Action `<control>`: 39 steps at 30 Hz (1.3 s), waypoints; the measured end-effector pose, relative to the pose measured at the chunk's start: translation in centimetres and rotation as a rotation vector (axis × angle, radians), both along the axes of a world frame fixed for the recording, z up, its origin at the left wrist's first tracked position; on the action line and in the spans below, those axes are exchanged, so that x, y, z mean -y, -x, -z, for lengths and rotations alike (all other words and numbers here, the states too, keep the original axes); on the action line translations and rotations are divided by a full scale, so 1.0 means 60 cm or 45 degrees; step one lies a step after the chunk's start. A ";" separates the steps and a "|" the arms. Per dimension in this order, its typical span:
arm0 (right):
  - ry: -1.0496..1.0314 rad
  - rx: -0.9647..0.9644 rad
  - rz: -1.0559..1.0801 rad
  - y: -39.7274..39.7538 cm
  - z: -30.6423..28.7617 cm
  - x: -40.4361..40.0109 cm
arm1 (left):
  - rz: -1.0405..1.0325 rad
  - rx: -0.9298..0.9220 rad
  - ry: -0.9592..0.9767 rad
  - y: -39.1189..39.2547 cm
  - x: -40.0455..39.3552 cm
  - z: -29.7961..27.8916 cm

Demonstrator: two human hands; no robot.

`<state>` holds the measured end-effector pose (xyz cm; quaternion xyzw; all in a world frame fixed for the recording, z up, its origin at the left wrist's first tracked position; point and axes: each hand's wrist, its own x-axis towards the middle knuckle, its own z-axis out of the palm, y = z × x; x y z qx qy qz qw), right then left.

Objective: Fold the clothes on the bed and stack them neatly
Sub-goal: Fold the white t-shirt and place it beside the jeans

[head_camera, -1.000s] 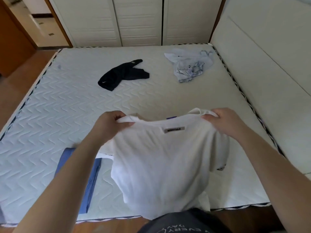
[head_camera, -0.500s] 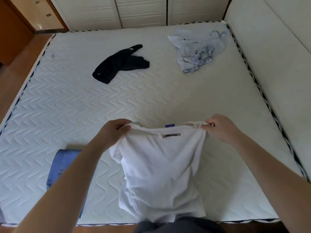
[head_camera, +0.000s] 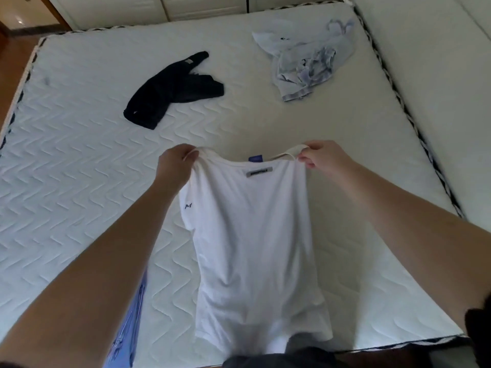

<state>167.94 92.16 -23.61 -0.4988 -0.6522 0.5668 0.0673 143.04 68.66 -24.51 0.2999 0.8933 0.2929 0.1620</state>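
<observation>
A white T-shirt (head_camera: 255,243) with a grey neck label hangs stretched lengthwise over the near middle of the mattress (head_camera: 79,181). My left hand (head_camera: 174,166) pinches its left shoulder and my right hand (head_camera: 325,158) pinches its right shoulder, collar end away from me. Its hem reaches the bed's near edge. A folded blue garment (head_camera: 130,330) lies at the near left, mostly hidden under my left forearm. A crumpled black garment (head_camera: 170,91) lies far left of centre. A crumpled pale blue patterned garment (head_camera: 305,62) lies at the far right.
The white headboard (head_camera: 438,75) runs along the bed's right side. White wardrobe doors (head_camera: 207,6) stand beyond the far edge. Wooden floor (head_camera: 13,62) shows at the far left. Bare quilted mattress lies between the shirt and the far garments.
Both hands have carried the white T-shirt forward over the bed and spread its shoulders wider. The shirt now lies more stretched out along the mattress. The camera tilted further down.
</observation>
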 end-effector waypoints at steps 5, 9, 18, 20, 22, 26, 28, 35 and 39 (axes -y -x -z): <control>0.002 -0.068 -0.053 0.037 0.011 -0.025 | -0.109 0.081 -0.182 0.048 -0.045 -0.011; 0.158 -0.013 -0.079 0.021 0.056 -0.001 | -0.020 0.060 -0.110 0.010 -0.025 0.030; 0.359 0.450 -0.202 -0.158 0.255 0.192 | 0.294 0.440 0.339 -0.307 0.182 0.264; 0.402 0.542 -0.246 -0.211 0.295 0.240 | 0.329 0.510 0.427 -0.370 0.230 0.293; 0.472 0.605 -0.259 -0.262 0.327 0.285 | 0.371 0.537 0.505 -0.418 0.271 0.317; 0.507 0.720 -0.345 -0.348 0.383 0.355 | 0.456 0.558 0.631 -0.481 0.328 0.365; 0.480 0.773 -0.430 -0.383 0.411 0.376 | 0.591 0.509 0.721 -0.501 0.349 0.393; 0.058 1.068 -0.529 -0.425 0.502 0.403 | 0.989 0.203 1.041 -0.521 0.413 0.475; 0.074 1.126 -0.515 -0.433 0.543 0.411 | 1.019 0.334 1.221 -0.523 0.416 0.496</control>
